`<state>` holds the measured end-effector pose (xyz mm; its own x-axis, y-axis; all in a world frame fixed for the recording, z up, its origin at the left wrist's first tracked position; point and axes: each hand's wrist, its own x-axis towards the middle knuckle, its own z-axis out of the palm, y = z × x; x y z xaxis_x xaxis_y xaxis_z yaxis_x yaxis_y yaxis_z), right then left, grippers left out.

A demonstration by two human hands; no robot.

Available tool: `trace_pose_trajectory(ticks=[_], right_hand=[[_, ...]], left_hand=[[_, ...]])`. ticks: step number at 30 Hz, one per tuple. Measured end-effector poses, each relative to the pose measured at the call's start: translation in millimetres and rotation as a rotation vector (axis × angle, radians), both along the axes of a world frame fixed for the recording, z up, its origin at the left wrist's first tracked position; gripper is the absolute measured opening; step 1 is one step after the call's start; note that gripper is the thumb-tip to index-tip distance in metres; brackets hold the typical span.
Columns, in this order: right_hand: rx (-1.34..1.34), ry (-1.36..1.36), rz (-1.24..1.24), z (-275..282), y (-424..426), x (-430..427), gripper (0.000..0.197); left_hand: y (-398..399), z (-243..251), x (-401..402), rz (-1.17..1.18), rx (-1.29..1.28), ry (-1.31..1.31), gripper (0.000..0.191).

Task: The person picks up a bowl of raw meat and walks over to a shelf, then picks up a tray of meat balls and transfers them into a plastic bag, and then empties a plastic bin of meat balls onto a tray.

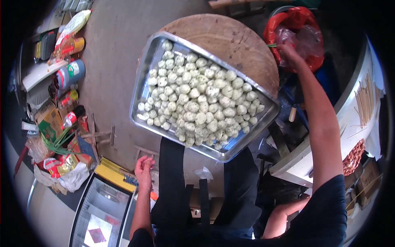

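A metal tray [268, 106] heaped with pale, green-flecked balls [200, 108] rests tilted across a round wooden chopping block [222, 37] in front of me. At the upper right, my right hand [288, 54] reaches to a bin lined with a red plastic bag [318, 46], with clear plastic inside. A short piece of green stalk [271, 45] sticks out beside its fingers; whether the fingers are closed on it cannot be made out. My left hand [144, 168] hangs at the lower left of the tray, its fingers curled, touching neither tray nor block.
Bottles, boxes and spring onions [58, 142] line the left side. A glass-topped case [105, 210] stands lower left. On the right, a white table [355, 120] holds wooden skewers [364, 98] and reddish meat [353, 157]. Another person's arm [284, 213] shows below it.
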<state>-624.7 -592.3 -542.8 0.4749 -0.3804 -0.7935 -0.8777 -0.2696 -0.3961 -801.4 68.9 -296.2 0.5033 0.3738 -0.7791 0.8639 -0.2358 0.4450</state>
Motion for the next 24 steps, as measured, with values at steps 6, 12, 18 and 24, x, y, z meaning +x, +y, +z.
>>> trace_pose_trajectory(ticks=[6, 12, 18, 24], right_hand=[[-0.493, -0.309, 0.124, 53.0, 14.3, 8.0, 0.058], [-0.593, -0.556, 0.135, 147.1, 92.1, -7.3, 0.052], [-0.088, -0.57, 0.291, 208.8, 183.0, -93.9, 0.042], [0.317, -0.211, 0.177, 288.3, 250.3, -213.6, 0.039]], left_hand=[[29.6, -3.2, -50.4, -0.019, 0.028, 0.082, 0.022], [62.1, 29.0, -122.1, 0.042, 0.042, 0.206, 0.021], [88.5, 70.8, -240.5, 0.358, 0.12, 0.374, 0.017], [119.0, 59.8, -415.4, -0.054, 0.272, 0.208, 0.021]])
